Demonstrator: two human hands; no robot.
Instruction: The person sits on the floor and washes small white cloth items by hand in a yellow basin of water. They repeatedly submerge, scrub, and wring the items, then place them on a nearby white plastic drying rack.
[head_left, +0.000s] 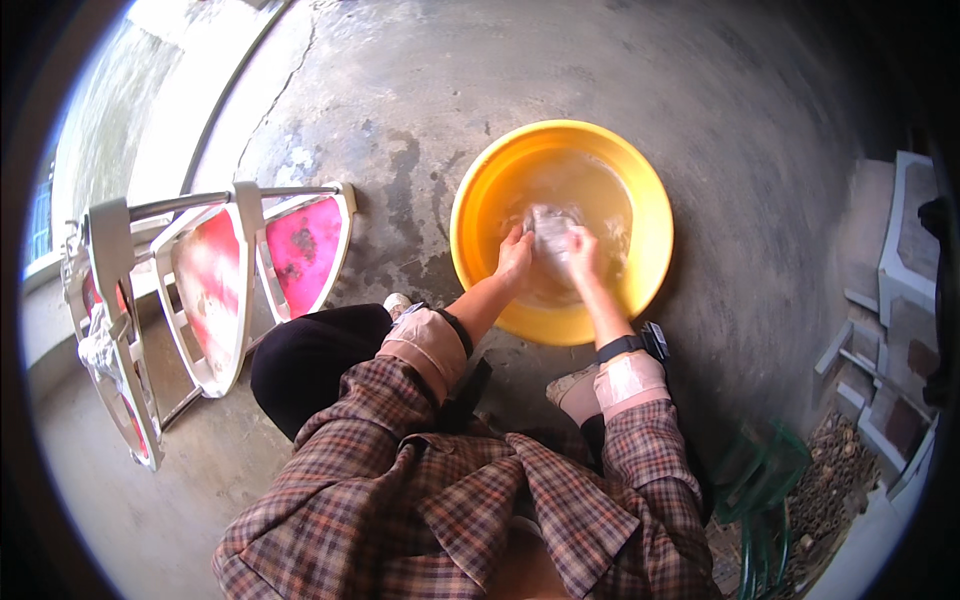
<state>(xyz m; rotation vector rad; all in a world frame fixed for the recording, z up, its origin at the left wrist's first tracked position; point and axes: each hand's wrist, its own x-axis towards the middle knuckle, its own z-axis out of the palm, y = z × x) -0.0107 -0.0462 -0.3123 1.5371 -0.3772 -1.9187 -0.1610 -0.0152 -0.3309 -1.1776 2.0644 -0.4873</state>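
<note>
A round yellow basin (469, 259) stands on the concrete floor before me, with cloudy water (592, 176) in it. Both my hands reach over its near rim into the middle. Between them is a wet, pale greyish cloth-like item (553, 234), blurred and partly covered by my fingers. My left hand (516, 253) grips its left side. On its right side, my right hand (582, 253) is closed over the item, with the fingers blurred.
At left stands a white-framed folding rack (247, 225) with pink-red panels. A green plastic chair-like object (761, 472) is at lower right, beside gravel-like rubble (825, 469). Pale block structures (900, 247) line the right side. Damp patches mark the concrete floor (405, 165).
</note>
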